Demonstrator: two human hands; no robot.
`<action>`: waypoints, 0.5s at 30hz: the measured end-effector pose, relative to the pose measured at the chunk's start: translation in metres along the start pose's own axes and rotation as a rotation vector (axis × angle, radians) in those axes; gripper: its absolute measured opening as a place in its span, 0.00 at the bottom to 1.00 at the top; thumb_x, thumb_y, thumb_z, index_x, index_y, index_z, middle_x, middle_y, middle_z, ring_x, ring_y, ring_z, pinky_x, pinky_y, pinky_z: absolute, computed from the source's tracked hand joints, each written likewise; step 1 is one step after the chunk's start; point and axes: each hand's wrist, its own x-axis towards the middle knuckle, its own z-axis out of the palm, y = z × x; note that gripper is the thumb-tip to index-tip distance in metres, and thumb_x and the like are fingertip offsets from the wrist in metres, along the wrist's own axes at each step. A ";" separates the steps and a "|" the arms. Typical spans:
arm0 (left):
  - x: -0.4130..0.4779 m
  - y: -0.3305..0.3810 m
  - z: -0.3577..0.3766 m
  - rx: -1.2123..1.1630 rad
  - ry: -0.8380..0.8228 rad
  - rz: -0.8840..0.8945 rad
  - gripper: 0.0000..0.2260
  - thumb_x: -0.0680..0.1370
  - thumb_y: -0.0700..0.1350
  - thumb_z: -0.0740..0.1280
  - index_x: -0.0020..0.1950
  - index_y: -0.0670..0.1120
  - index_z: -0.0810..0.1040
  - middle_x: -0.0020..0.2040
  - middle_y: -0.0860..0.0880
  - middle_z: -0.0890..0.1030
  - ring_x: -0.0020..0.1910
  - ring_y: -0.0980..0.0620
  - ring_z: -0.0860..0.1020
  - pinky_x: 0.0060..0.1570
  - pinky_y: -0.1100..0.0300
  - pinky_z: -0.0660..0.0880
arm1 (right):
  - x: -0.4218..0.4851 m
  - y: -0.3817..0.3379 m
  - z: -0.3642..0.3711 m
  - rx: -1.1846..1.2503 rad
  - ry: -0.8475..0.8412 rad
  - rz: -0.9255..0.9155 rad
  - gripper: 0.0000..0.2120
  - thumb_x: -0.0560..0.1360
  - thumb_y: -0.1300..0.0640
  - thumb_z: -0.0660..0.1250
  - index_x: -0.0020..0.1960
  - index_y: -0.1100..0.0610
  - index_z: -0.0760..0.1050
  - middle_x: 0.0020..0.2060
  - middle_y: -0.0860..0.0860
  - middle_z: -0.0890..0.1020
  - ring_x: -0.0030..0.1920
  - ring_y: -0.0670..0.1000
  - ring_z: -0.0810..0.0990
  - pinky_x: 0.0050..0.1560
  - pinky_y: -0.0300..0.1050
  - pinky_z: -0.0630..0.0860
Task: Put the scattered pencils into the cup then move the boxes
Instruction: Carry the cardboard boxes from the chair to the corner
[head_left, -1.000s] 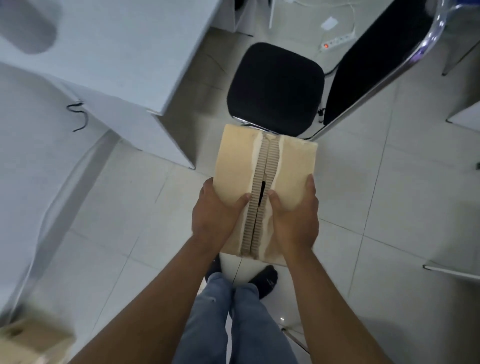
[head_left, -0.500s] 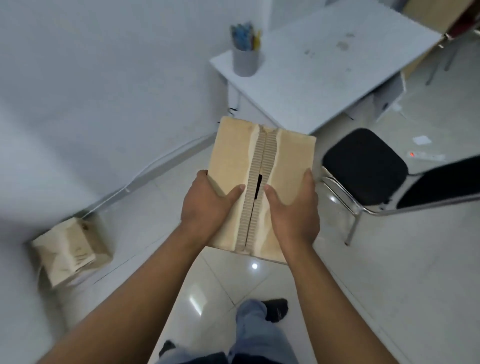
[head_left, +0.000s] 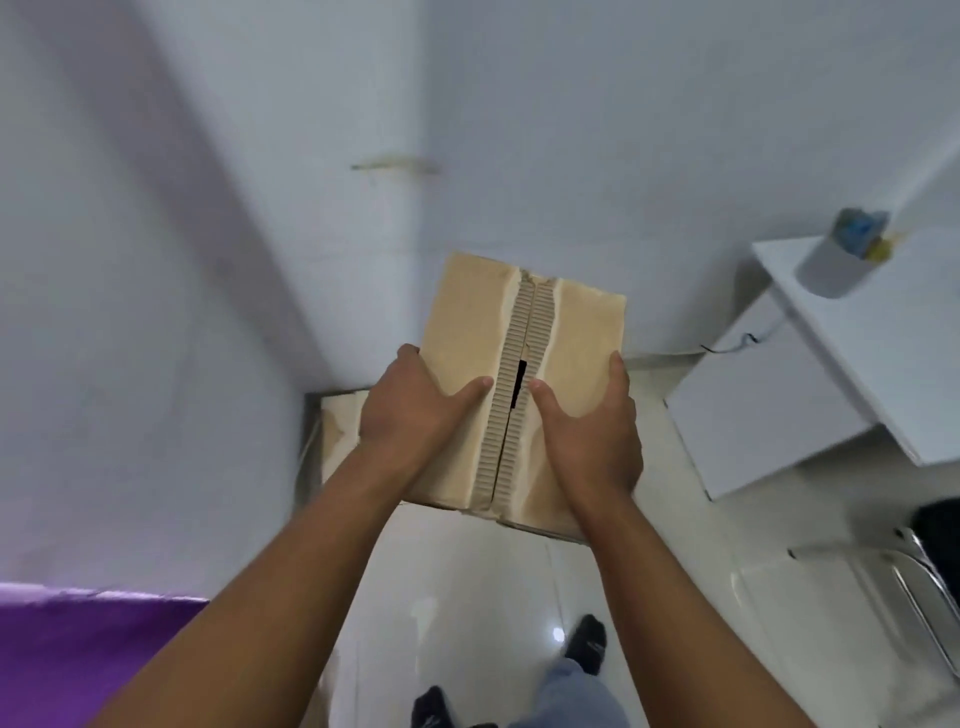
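Holding position, both hands on one item: a tan cardboard box (head_left: 519, 374), carried clear of the floor (head_left: 467, 582) in front of the person, in the corner where two pale walls meet. Left hand (head_left: 410, 421) closed round the box's near left edge, thumb laid flat on the top face, fingers wrapped out of sight down the side. Right hand (head_left: 592, 431) closed likewise on the near right edge, thumb on top, fingers gone round the side. Box top: two flaps meeting at a centre seam, a strip of bare corrugation along the seam, a short dark slit midway. Second box (head_left: 337, 426), same tan card, on the floor in the corner, directly below and behind the carried one, mostly hidden by the left hand and wrist. White surface (head_left: 883, 332) at right, against the wall, near the carried box but apart from it. Grey cup (head_left: 836, 265) on that surface near its back left corner, upright as far as the blur allows; pencils (head_left: 862, 236) standing in it, blue and yellow tips showing, number not readable. Chair (head_left: 930, 566), metal frame and dark seat, at lower right edge. Purple area (head_left: 78, 660) at lower left, nature unclear. Jeans leg and dark socks at bottom.
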 end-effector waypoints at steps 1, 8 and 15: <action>0.010 -0.016 -0.012 -0.005 0.014 -0.031 0.36 0.67 0.74 0.70 0.62 0.49 0.70 0.57 0.51 0.80 0.55 0.46 0.81 0.48 0.49 0.79 | -0.002 -0.014 0.020 -0.014 -0.025 -0.021 0.48 0.70 0.26 0.68 0.81 0.39 0.50 0.72 0.47 0.71 0.66 0.54 0.78 0.58 0.53 0.75; 0.080 -0.097 -0.042 -0.034 0.073 -0.197 0.37 0.69 0.73 0.70 0.64 0.47 0.71 0.59 0.49 0.81 0.55 0.44 0.81 0.50 0.48 0.80 | 0.015 -0.069 0.131 -0.085 -0.167 -0.084 0.47 0.70 0.26 0.68 0.81 0.39 0.50 0.72 0.47 0.71 0.66 0.54 0.78 0.57 0.53 0.75; 0.175 -0.166 -0.032 -0.058 0.116 -0.378 0.40 0.68 0.72 0.71 0.69 0.47 0.68 0.62 0.46 0.79 0.59 0.41 0.81 0.56 0.44 0.80 | 0.058 -0.091 0.253 -0.128 -0.292 -0.091 0.46 0.72 0.28 0.68 0.81 0.39 0.48 0.74 0.46 0.69 0.65 0.54 0.79 0.55 0.52 0.77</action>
